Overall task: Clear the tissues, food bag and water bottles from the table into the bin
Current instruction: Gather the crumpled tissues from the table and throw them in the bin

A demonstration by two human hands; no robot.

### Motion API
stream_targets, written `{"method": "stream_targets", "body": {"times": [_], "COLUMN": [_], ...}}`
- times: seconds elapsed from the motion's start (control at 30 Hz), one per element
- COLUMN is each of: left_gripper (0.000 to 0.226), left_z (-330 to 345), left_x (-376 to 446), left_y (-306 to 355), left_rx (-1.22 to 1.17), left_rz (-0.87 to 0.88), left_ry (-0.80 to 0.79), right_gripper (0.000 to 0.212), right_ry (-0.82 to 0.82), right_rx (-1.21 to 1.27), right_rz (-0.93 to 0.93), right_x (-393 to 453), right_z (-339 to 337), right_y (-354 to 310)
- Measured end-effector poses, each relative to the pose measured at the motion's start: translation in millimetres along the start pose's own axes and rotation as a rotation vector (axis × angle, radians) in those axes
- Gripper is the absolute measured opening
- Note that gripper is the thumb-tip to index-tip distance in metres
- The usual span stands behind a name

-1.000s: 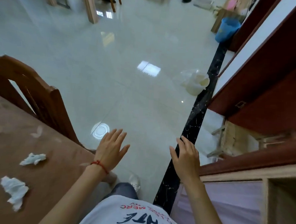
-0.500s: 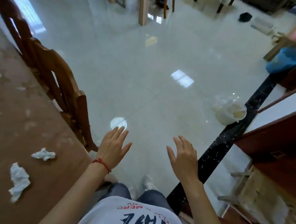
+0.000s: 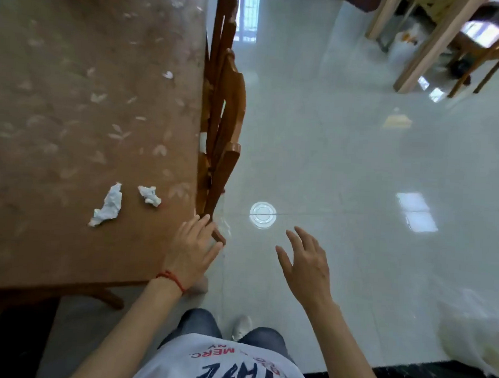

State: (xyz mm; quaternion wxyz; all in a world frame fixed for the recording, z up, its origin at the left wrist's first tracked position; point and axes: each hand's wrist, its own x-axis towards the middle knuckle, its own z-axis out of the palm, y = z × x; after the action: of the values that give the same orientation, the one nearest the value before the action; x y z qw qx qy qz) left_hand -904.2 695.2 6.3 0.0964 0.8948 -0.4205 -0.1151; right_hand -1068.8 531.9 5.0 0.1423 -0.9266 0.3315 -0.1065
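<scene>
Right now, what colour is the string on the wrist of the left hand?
Red. The string circles the wrist just below the left hand, seen in the head view.

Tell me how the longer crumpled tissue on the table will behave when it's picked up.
The longer tissue looks thin and crumpled, so it will likely be very light and floppy, crushing in the fingers. It lies flat on the table, so it shouldn't roll, though a brush from the open left hand could slide it.

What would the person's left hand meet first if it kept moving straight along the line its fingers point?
Probably the wooden chair: the left hand points up and slightly right, fingertips already by the chair's lowest visible part at the table corner. Depth is unclear, so contact is uncertain.
</scene>
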Motion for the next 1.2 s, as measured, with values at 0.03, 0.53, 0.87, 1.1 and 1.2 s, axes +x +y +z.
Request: {"method": "stream_targets", "body": {"times": [0.03,0.53,0.87,1.1,1.2], "left_gripper": [0.07,0.058,0.056,0.055,0.055], "left_z": [0,-3,-11,-21,-23], "left_x": [-5,-65,-42,-22,-15], "left_y": [-2,-57,-119,-170,-188], "left_rx": [-0.028,-0.107,-0.161,-0.185,-0.194], "left_rz": [-0.042,-0.488,-0.485,-0.436,-0.415], "left_ry": [0.023,0.17,0.204,0.181,0.155], "right_gripper": [0.049,0.038,0.043,0.054,0.054], "right_ry": [-0.021,-0.272,-0.348,-0.485,-0.534], "right_rx": [0.001,0.099,0.065,0.093,0.071], "right_rz": [-0.04,-0.407,-0.347,-0.234,-0.204], "right_x": [4,51,84,103,106], "right_z": [2,40,68,88,94], "right_y": [-4,-86,-139,-185,-199]}}
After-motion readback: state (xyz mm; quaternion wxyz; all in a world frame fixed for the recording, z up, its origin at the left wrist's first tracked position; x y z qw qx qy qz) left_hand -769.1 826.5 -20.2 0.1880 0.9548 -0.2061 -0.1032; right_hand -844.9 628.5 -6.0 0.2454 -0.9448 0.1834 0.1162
